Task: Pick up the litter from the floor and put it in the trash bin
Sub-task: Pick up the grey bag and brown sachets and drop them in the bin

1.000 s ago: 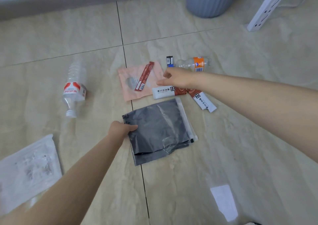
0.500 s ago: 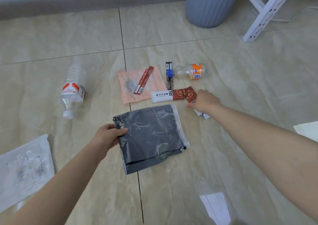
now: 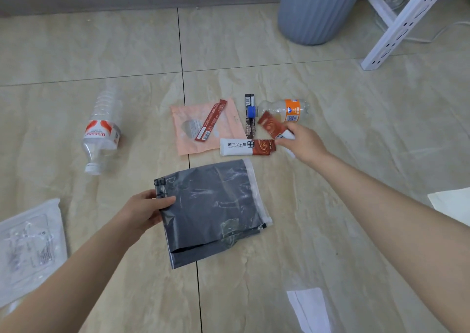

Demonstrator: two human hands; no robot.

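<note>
Mid-pickup, both your hands are loaded. Your left hand (image 3: 146, 212) pinches the near-left corner of the dark grey plastic bag (image 3: 213, 210); the bag looks partly raised at that corner, the rest lying on the floor (image 3: 330, 154). Your right hand (image 3: 304, 143) is closed on a red-brown sachet (image 3: 270, 126), lifted clear of the tiles, its free end pointing toward the orange-label bottle (image 3: 282, 110).

Next move, my read: carry both to the grey ribbed bin (image 3: 318, 9), far right by the wall, well apart from the pile. Its rim is out of frame, so look up before you drop. The bag is limp, so expect it to drag and sweep small litter along.

Still down:
- white-and-brown tube (image 3: 246, 147), just beside your right hand
- pink pouch (image 3: 201, 126) with a red strip sachet (image 3: 211, 120) lying on it
- dark stick packets (image 3: 249, 116) touching the orange bottle's blue cap
- clear water bottle (image 3: 101, 134), off to the left
- clear packaging (image 3: 28, 243), near left
- white scrap (image 3: 309, 307), near edge

The white rack leg (image 3: 396, 27) stands just right of the bin; come in from the left.
</note>
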